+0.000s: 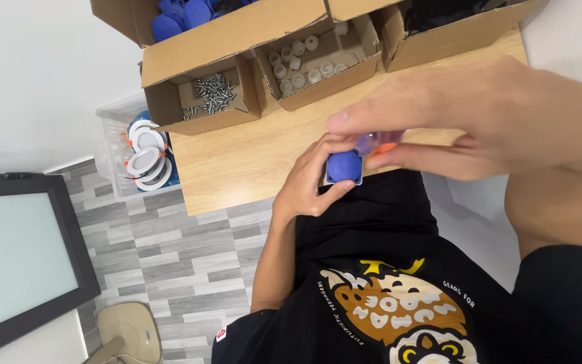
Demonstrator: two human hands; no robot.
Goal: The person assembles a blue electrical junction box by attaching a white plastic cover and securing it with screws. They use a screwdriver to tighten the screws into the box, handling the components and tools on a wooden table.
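My left hand (pixel 306 183) grips a small blue plastic part (pixel 343 166) at the near edge of the wooden table (pixel 250 162). My right hand (pixel 479 121) hovers close to the camera, blurred. Its fingers pinch a slim tool with a clear and orange handle (pixel 375 143) just above the blue part. The tool's tip is hidden behind the fingers.
Open cardboard boxes line the table's far side: one with screws (pixel 211 93), one with white round pieces (pixel 301 64), one with blue parts (pixel 179 13), one with dark items (pixel 449 13). A clear bin of white rings (pixel 146 158) stands on the floor, left of the table.
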